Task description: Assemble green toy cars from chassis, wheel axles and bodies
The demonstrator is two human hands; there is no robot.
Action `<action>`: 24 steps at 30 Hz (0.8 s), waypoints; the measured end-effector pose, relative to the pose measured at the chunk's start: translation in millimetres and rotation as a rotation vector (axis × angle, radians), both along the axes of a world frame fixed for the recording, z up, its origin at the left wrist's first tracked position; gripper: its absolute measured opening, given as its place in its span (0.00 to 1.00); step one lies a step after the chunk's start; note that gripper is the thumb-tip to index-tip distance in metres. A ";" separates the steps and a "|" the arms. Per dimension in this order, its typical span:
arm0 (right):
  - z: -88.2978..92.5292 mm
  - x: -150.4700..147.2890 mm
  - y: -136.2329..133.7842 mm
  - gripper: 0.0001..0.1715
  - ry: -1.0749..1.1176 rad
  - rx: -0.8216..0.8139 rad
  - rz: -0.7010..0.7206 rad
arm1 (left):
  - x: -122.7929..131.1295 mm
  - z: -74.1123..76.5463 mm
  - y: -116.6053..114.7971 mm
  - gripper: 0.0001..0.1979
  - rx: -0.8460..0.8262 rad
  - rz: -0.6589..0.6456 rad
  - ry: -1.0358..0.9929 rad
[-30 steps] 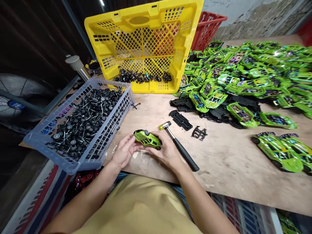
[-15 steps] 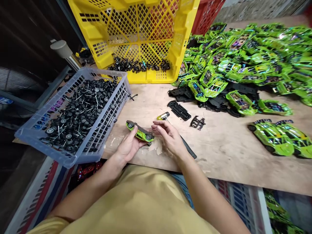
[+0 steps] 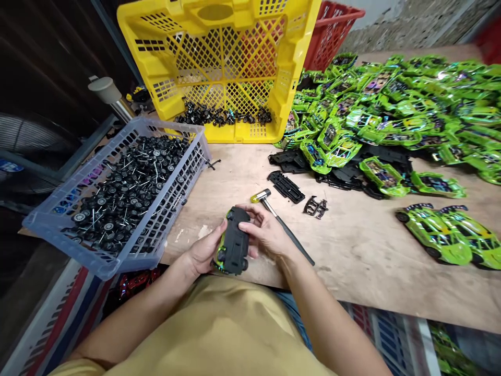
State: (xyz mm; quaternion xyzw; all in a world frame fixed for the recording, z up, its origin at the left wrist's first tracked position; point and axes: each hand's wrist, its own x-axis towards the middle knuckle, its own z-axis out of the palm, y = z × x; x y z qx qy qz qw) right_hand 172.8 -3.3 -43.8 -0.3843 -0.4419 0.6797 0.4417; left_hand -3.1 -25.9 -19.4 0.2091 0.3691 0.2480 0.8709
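A green toy car [image 3: 234,243] is held over the table's front edge, its black underside turned up. My left hand [image 3: 205,248] grips its left side, with the thumb near the top. On the other side my right hand [image 3: 264,230] is closed on the car, thumb on the black base and fingers partly hidden behind it. Just right of my hands lies a small hammer [image 3: 284,224], its yellow-tipped head pointing away. Beyond it rest a black car base [image 3: 286,187] and dark spoiler-like parts [image 3: 315,207].
A translucent crate [image 3: 117,261] of wheels and axles stands at the left. Behind it a yellow crate [image 3: 291,78] rests on its side with black parts. Green car bodies [image 3: 410,104] are heaped at the back right; two cars [image 3: 438,232] sit nearer.
The car has been turned from its side to underside up and swung lengthwise. My right hand, apart from it before, has moved in and taken hold. The view has tilted slightly up.
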 end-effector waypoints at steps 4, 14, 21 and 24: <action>2.2 4.5 1.8 0.25 -0.173 0.191 -0.213 | -14.4 -2.3 0.1 0.31 0.167 0.075 0.130; -11.5 55.6 -23.4 0.10 -1.541 0.450 -0.255 | -32.5 -0.3 33.1 0.31 0.269 -0.006 0.775; 34.3 66.2 -38.4 0.14 -1.055 0.482 -0.246 | -40.3 -5.6 37.8 0.30 0.292 -0.162 0.952; 28.5 57.7 -60.1 0.22 -1.010 0.566 -0.358 | -40.8 -8.8 37.1 0.29 0.283 -0.149 0.937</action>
